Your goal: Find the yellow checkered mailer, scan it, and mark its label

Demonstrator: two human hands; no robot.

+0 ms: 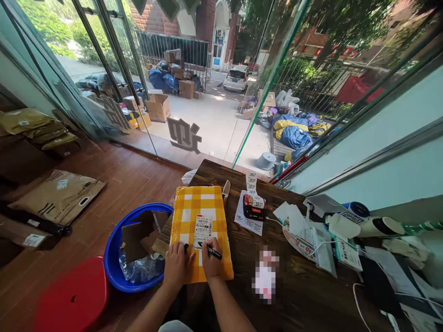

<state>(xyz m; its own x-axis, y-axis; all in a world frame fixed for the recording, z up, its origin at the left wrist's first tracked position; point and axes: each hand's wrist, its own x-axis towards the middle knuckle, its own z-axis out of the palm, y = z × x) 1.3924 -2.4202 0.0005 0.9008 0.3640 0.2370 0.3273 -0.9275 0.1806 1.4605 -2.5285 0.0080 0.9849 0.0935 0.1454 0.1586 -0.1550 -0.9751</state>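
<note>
A yellow-and-white checked parcel (200,216) lies flat on the dark wooden table (294,295), with a white shipping label (203,229) stuck near its middle. My right hand (210,261) is closed round a black marker (212,251), its tip at the label's lower edge. My left hand (176,266) rests on the parcel's near left corner with fingers curled; something small and dark, which I cannot identify, shows at its fingertips.
A black and red handheld label device (254,207) lies on a paper sheet beside a strip of number labels (251,182). A blue basin (117,258) with cardboard scraps and a red stool (71,299) stand left of the table. Papers, a scanner and cables crowd the right side.
</note>
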